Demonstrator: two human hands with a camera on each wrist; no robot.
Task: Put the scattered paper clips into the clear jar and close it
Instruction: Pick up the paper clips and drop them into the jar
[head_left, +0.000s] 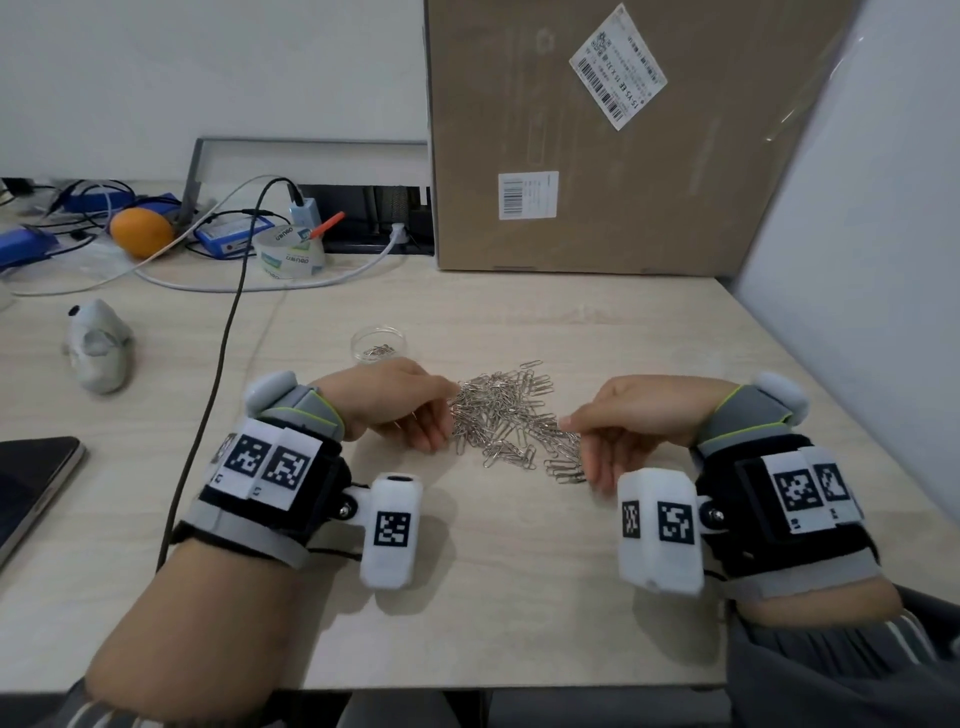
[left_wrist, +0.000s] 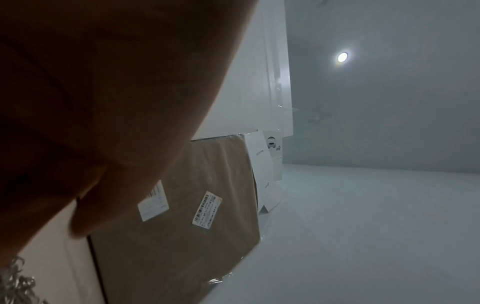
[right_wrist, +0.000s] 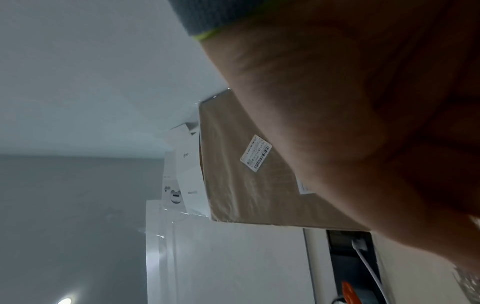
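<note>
A heap of silver paper clips lies in the middle of the light wooden desk. Behind its left side stands the small clear jar, open on top, with a few clips at its bottom. I see no lid in any view. My left hand stands on its edge against the heap's left side, fingers loosely cupped towards the clips. My right hand is cupped the same way against the right side, its fingertips touching clips. Both wrist views are mostly dark palm, with a few paper clips in a corner.
A big cardboard box stands at the back, and a white panel walls the right. Back left lie a tape roll, an orange and cables. A black cable crosses the desk. A dark tablet and a grey soft object sit left.
</note>
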